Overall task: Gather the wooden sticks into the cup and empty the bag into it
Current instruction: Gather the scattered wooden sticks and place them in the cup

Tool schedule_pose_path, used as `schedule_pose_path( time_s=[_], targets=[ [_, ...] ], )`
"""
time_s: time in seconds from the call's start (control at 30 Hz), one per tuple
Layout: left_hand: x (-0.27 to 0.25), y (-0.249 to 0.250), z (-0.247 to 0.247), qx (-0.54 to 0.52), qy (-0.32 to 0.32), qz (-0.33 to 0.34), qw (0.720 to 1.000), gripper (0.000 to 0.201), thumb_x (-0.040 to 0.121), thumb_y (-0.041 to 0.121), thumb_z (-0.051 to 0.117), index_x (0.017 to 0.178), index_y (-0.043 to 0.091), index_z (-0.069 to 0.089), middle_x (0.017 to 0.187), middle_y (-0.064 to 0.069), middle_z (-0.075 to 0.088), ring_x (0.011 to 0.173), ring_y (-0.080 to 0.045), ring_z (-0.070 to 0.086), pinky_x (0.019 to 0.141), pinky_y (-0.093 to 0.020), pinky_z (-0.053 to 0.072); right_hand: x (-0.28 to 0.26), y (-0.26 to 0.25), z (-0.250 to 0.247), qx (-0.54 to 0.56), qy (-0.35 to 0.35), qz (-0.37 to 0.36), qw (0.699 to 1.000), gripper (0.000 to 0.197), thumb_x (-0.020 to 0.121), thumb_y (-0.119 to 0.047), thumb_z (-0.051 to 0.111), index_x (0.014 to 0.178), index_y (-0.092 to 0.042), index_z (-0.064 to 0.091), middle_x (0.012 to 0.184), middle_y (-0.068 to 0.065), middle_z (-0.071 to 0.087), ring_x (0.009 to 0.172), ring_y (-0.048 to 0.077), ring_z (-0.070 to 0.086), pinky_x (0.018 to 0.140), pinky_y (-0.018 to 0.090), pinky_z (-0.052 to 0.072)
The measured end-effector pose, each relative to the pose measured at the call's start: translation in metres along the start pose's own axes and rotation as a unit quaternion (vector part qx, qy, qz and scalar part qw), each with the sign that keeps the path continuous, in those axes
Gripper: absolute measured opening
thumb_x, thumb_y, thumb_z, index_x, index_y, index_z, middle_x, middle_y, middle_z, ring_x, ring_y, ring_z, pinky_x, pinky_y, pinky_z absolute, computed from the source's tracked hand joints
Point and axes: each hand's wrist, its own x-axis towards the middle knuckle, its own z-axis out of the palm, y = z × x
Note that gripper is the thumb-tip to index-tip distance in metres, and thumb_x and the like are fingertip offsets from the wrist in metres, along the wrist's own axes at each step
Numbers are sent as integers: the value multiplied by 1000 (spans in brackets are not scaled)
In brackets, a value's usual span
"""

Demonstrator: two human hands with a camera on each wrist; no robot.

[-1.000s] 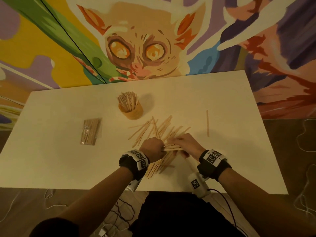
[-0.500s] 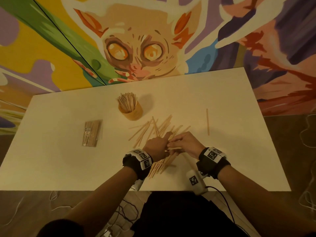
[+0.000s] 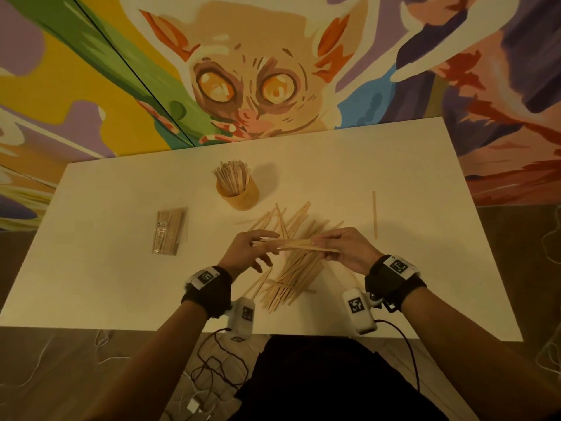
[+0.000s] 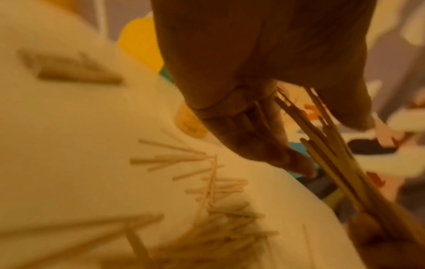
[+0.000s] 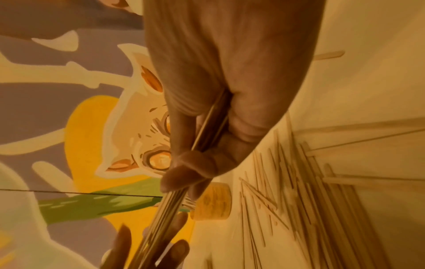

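Head view: a bundle of sticks is held level between both hands, pinched by the right hand and steadied by the left hand, likely for squaring. Beyond the grip waits the cup; the pile lies beneath, the bag leftward.

Pale wooden sticks, yellowish cup, white table, seemingly clear bag, multicoloured mural

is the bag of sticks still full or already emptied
Still full: the bag lies flat on the table, left of the cup, packed with sticks, and neither hand touches it.
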Motion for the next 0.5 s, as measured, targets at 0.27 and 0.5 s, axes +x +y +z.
schedule_pose_path(
  time_s=[0.27,0.5],
  targets=[
    [1,-7,25,-254,139,-15,957,28,91,23,65,80,-1,70,59,-11,64,43,-19,58,46,-27,51,10,-5,28,-27,5,-22,999,25,91,-11,65,102,11,69,80,23,70,57,22,63,52,26,51],
    [3,-6,28,-233,136,11,963,19,89,17,68,80,1,62,67,-10,61,46,-19,54,47,-28,48,22,3,44,-97,73,-66,990,26,85,-20,74,91,5,72,70,19,64,51,22,56,45,25,44]
  ],
)
